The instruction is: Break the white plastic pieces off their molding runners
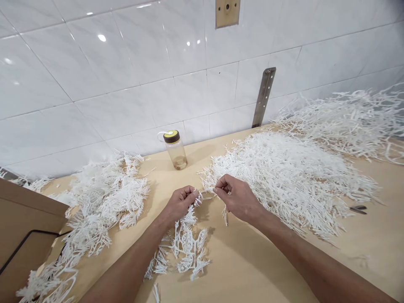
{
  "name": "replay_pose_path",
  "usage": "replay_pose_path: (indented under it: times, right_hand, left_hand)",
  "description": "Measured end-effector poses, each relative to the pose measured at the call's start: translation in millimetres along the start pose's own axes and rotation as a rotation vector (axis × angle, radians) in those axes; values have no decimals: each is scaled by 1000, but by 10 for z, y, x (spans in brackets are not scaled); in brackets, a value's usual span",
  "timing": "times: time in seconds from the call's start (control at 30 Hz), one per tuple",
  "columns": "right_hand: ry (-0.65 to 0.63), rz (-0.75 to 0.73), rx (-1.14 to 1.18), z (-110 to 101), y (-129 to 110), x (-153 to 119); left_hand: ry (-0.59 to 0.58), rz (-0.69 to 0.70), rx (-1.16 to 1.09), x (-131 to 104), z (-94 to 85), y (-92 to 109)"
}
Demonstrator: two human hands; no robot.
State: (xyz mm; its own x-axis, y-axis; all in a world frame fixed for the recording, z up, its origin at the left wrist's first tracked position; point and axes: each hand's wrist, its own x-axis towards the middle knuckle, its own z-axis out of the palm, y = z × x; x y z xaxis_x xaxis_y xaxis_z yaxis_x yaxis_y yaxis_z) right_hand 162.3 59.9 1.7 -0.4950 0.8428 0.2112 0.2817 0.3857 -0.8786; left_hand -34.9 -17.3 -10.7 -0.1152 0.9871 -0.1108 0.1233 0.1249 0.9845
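Observation:
My left hand (184, 200), fingers pinched, grips the top of a white plastic branch (191, 244) with frayed, needle-like tips. The branch hangs or lies below that hand on the table; which of the two I cannot tell. Just to the right, my right hand (233, 195) is closed in a pinch at the edge of a large pile of white sprigs (284, 176). Its thumb and forefinger appear to hold a thin white sprig, mostly hidden by the fingers. A small sprig (224, 216) shows beneath this hand. The two hands are close together but apart.
More white branches (107, 193) are heaped at left, beside a cardboard box (28, 231). A clear bottle (176, 153) with a dark and yellow lid stands near the tiled wall. Loose white strands (350, 122) lie back right; a dark small tool (358, 209) lies by the pile.

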Motion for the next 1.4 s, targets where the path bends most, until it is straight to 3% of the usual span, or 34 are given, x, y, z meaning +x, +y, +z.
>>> replay_pose_path:
  times: [0.17,0.3,0.43,0.57,0.8,0.97,1.07,1.27,1.4]
  right_hand:
    - [9,-39,-137,93,39,-17]
    - [-80,7,-8,183,7,-48]
    - [-136,37,84,273,4,-56]
    - [-55,10,20,317,13,-42]
    - [31,-192,-235,377,58,-38]
    - [-30,-282,-298,416,125,-71]
    - [-24,-249,-325,475,134,-101]
    - [25,-27,-272,570,111,-100]
    - [169,-113,-327,443,174,-40]
  left_hand:
    - [-52,-59,-159,-22,29,31]
    - [-9,-39,-186,-13,63,38]
    - [15,-18,-75,-5,78,36]
    - [24,-33,-2,-19,104,53]
    - [62,-8,69,-45,134,47]
    - [-80,1,149,-37,74,14]
    - [-123,20,162,-15,31,2]
    - [-132,45,133,-19,0,19]
    - [-178,24,94,-55,20,42]
